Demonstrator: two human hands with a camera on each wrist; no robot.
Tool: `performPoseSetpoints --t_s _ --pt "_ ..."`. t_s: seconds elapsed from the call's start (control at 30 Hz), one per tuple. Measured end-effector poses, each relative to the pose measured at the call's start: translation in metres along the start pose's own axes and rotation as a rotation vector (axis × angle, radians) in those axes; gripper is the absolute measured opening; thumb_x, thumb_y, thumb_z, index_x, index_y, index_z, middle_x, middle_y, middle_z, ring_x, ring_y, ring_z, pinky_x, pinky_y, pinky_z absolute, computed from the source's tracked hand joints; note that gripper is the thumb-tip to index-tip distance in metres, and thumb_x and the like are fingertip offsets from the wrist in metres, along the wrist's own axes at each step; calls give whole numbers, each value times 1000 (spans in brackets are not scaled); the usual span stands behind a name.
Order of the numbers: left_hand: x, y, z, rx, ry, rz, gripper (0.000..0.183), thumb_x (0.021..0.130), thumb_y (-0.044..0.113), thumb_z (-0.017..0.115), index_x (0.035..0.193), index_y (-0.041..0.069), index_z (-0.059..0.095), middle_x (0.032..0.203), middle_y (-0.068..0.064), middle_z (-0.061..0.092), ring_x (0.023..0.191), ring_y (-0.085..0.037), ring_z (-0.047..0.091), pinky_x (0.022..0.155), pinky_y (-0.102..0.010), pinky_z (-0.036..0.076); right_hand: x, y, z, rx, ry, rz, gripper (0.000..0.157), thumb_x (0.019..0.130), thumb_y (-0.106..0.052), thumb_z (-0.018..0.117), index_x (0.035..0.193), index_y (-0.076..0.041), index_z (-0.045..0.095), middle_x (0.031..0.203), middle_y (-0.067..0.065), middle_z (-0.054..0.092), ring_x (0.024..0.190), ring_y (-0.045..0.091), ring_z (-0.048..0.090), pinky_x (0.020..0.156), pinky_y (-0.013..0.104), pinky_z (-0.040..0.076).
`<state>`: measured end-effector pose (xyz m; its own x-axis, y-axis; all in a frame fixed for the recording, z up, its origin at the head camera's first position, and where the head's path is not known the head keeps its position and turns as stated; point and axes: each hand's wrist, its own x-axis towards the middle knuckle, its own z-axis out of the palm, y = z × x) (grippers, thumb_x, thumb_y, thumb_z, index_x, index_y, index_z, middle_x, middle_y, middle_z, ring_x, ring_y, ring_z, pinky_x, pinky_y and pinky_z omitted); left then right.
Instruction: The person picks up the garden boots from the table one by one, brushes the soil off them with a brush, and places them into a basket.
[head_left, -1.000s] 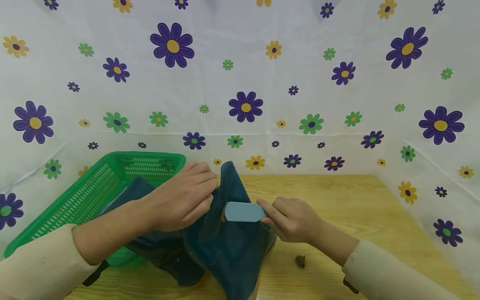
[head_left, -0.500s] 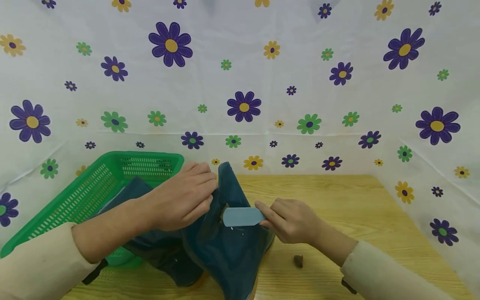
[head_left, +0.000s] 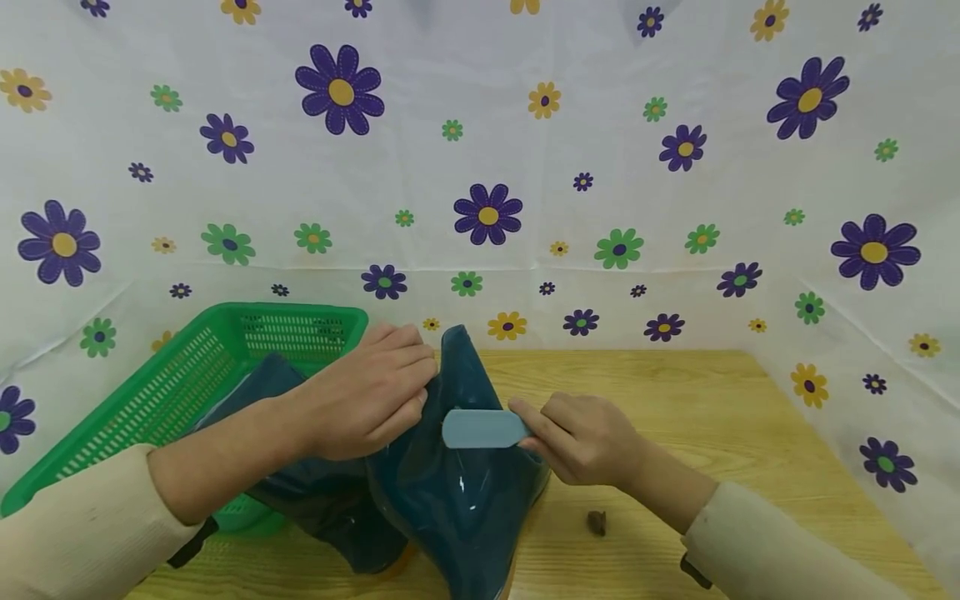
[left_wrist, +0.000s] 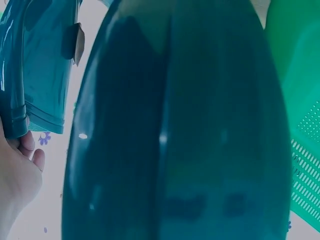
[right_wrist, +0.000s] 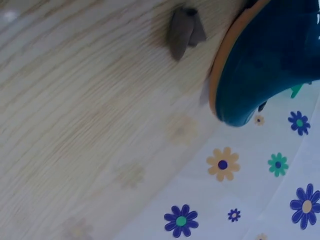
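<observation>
My left hand (head_left: 382, 392) grips the upper part of a dark teal rubber boot (head_left: 465, 517); in the left wrist view, my left hand (left_wrist: 20, 175) has its fingers at the rim of that boot (left_wrist: 47, 75). With my right hand (head_left: 585, 440) I hold a flat light-blue tool (head_left: 483, 428) with a rounded end, its face laid across the boot's shaft; its underside is hidden. A brown clump (left_wrist: 79, 45) sticks out from the boot's side in the left wrist view. The right wrist view shows the boot's toe (right_wrist: 250, 75) and tan sole, but not my hand.
A second teal boot (head_left: 330, 508) lies to the left, partly over a green slotted basket (head_left: 180, 379). One brown lump (head_left: 597, 522) rests on the wooden table (head_left: 675, 400), right of the boot. A flower-print sheet (head_left: 420, 167) hangs behind.
The light-blue tool has shifted slightly left across the boot, and the brown patch by its tip is now mostly covered. My left hand keeps its grip on the boot.
</observation>
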<state>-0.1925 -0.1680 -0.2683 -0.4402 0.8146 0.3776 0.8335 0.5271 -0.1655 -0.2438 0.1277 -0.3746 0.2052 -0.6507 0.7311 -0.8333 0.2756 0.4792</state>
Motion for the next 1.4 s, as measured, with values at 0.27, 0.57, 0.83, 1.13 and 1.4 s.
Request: performPoseSetpoints --t_s 0.27,0.57,0.83,1.13,1.4 --pt "-3 -3 2 2 22 23 14 96 13 47 90 12 60 91 -1 58 88 -19 39 79 -36 28 -16 1 -7 -13 -53 23 42 108 -28 40 114 4 67 68 2 56 51 9 46 43 18 40" --pt "-2 0 1 -10 22 11 15 96 16 47 88 15 59 89 1 57 87 -17 40 79 -35 27 -2 -4 -2 40 -51 13 40 107 -26 45 120 4 67 69 -1 55 51 7 44 45 15 37" --pt "-5 0 2 4 30 15 12 95 14 48 87 15 57 85 1 54 85 -17 38 78 -35 26 -16 -4 -8 43 -81 49 42 108 -28 41 117 3 67 70 1 56 51 7 44 44 16 37" --pt "-1 2 -2 3 -3 -1 14 97 16 46 90 14 58 87 1 56 87 -17 40 79 -35 30 -1 -7 -4 36 -80 35 40 107 -27 42 118 3 67 70 0 57 51 8 46 45 16 40" --pt "-7 -1 0 -6 12 -16 17 96 15 47 94 11 63 91 -1 60 89 -17 41 80 -35 32 -20 -8 -19 46 -125 65 41 107 -29 43 119 2 67 70 0 56 50 6 45 44 14 38"
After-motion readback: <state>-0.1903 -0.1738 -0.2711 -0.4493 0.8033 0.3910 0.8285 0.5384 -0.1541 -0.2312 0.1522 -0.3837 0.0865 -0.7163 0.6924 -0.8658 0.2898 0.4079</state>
